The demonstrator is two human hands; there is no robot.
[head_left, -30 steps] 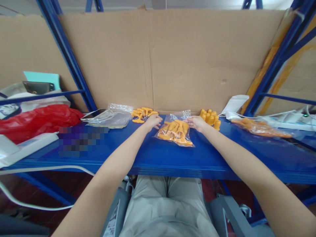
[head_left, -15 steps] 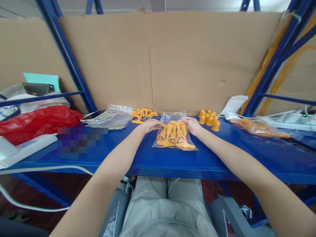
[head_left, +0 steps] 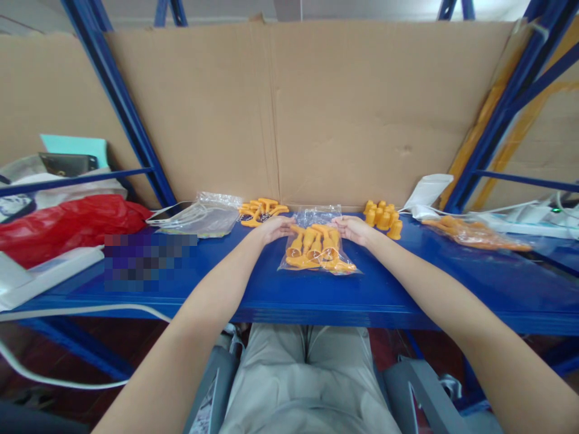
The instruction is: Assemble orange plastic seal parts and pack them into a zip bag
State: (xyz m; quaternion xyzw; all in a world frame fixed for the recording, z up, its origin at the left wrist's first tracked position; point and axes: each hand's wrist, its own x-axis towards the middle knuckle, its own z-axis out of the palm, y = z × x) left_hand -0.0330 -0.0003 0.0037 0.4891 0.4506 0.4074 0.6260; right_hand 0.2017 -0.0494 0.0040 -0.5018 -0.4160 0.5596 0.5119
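Note:
A clear plastic bag lies on the blue table in front of me, with several orange plastic parts inside it. My left hand pinches the bag's left edge near the upper end. At the opposite edge, my right hand grips the plastic between thumb and fingers. Behind my left hand is a pile of orange T-shaped handles. Several orange cup-shaped pieces stand beyond my right hand.
Flat clear bags lie at the left, near a red plastic bag. On the right are a filled bag of orange parts and a white power strip. A cardboard wall closes off the back; blue posts frame it.
The bag's filled lower end has shifted very slightly, and my right hand's fingers have changed position a little on its edge. Both hands keep their hold.

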